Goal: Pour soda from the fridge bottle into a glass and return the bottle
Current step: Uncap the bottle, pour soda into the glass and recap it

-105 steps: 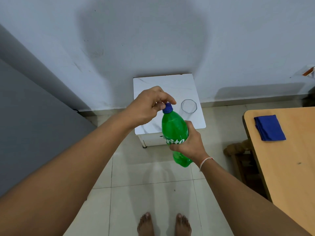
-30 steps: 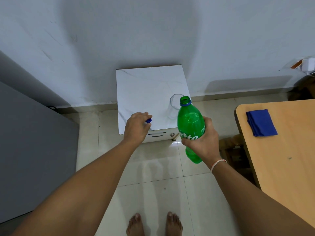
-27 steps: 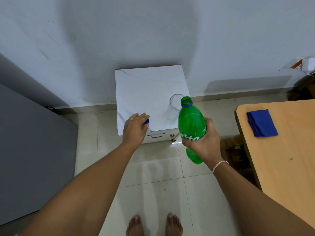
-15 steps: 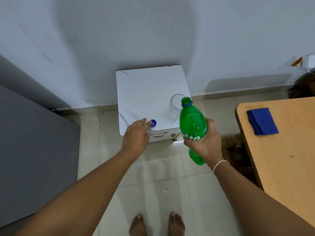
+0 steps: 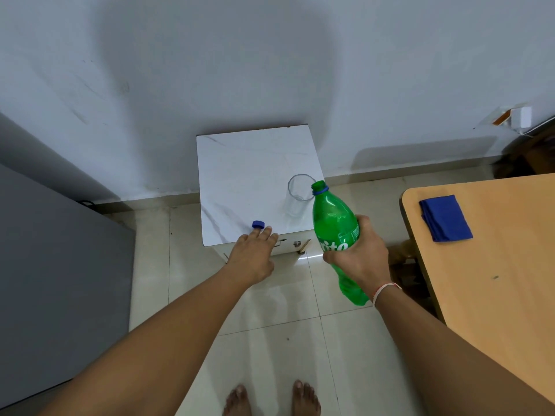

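My right hand (image 5: 359, 253) grips a green soda bottle (image 5: 332, 220) around its label; the bottle has no cap and leans slightly left, its mouth beside the rim of an empty clear glass (image 5: 298, 196). The glass stands near the right front of a small white marble-topped cabinet (image 5: 249, 163). The blue cap (image 5: 258, 224) lies on the cabinet's front left. My left hand (image 5: 255, 253) is open just in front of the cap, fingertips close to it, holding nothing.
A grey fridge side (image 5: 54, 265) fills the left. A wooden table (image 5: 492, 265) with a folded blue cloth (image 5: 446, 218) stands at the right. The wall is right behind the cabinet. Tiled floor and my bare feet lie below.
The cap came off the bottle. My left hand set the cap on the cabinet's front left, let go of it and drew back slightly. The bottle stays in my right hand near the glass.
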